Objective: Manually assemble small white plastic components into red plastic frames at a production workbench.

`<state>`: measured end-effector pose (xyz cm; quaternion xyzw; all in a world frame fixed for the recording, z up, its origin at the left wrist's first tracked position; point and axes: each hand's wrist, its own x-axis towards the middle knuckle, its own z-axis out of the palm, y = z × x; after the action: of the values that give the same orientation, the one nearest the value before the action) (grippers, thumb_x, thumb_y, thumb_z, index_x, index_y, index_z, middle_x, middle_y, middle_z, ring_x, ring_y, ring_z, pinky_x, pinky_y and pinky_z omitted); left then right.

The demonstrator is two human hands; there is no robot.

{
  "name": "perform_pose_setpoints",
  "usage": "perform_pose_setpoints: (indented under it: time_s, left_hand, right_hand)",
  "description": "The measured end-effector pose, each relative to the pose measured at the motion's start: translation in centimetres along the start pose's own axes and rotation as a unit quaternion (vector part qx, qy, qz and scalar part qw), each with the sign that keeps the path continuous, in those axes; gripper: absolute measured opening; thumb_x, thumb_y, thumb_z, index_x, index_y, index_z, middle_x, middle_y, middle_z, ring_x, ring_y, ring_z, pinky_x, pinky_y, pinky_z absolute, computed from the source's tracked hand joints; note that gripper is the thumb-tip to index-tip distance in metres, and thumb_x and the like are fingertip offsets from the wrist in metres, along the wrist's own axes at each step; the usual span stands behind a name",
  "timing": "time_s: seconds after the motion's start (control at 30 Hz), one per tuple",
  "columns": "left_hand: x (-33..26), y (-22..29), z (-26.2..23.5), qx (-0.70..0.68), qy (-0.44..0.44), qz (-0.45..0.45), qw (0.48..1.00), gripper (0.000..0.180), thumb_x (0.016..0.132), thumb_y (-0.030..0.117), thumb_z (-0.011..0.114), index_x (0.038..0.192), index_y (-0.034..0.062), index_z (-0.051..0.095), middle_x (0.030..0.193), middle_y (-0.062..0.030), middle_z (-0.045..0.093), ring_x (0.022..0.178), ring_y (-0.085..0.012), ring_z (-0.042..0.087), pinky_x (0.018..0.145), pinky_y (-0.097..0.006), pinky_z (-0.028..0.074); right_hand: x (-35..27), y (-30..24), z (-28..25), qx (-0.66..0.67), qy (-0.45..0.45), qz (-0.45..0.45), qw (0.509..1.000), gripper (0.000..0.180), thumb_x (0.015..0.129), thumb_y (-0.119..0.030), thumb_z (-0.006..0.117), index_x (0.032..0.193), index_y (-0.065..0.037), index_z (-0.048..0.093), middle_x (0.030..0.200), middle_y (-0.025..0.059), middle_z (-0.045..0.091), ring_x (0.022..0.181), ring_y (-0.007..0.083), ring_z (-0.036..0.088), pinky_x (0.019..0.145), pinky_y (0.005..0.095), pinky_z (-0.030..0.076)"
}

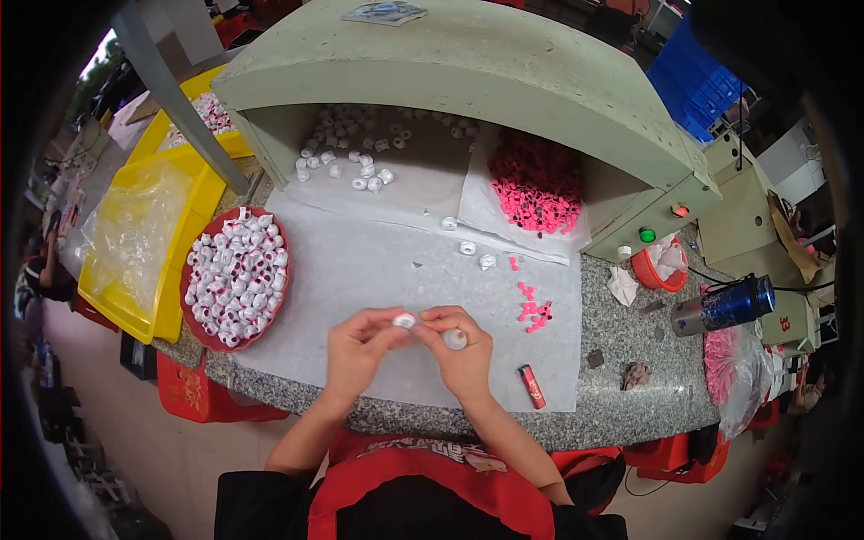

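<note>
My left hand (358, 349) pinches a small white rounded piece (404, 320) between thumb and fingers, above the white sheet. Close beside it, my right hand (463, 351) is closed round a tool with a round pale end (454, 339); the rest of that tool is hidden by the fingers. The two hands' fingertips almost meet at the white piece. Beyond them lie a few loose white pieces (467, 247) of the same sort. Small pink pieces (535, 314) are scattered to the right, with a red lighter-like stick (532, 387) nearer me.
A red bowl (282, 297) heaped with pink-marked white pieces stands left, beside yellow trays (193, 243). Ahead, a pale green hood (450, 67) covers more white pieces and a pink pile (535, 193). At right are a small red basket (650, 274) and a blue bottle (720, 306).
</note>
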<state>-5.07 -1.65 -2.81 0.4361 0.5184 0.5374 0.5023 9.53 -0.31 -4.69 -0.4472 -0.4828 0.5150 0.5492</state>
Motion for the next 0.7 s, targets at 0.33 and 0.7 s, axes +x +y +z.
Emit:
perform_pose_setpoints:
  time_s: [0.33,0.7]
  left_hand:
    - [6.2,2.1,-13.3,0.621,0.359,0.212,0.663,0.033,0.076,0.008,0.064,0.108,0.0125,0.061,0.096,-0.0098,0.057,0.060,-0.0177,0.055,0.057,-0.026,0.046]
    - [12.4,-6.6,9.8,0.517,-0.010,0.245,0.820,0.023,0.074,0.010,0.064,0.097,0.0062,0.062,0.091,-0.0114,0.057,0.080,-0.0258,0.059,0.066,-0.032,0.049]
  right_hand:
    - [0.4,-0.1,-5.4,-0.034,0.083,0.064,0.994,0.010,0.073,-0.004,0.067,0.078,-0.001,0.059,0.084,0.0067,0.060,0.059,0.0081,0.054,0.047,0.0190,0.040]
    - [-2.2,-2.2,-7.6,-0.051,0.134,0.058,0.988,0.032,0.074,-0.001,0.064,0.104,-0.002,0.051,0.088,0.0057,0.056,0.069,0.0090,0.054,0.051,0.0201,0.042]
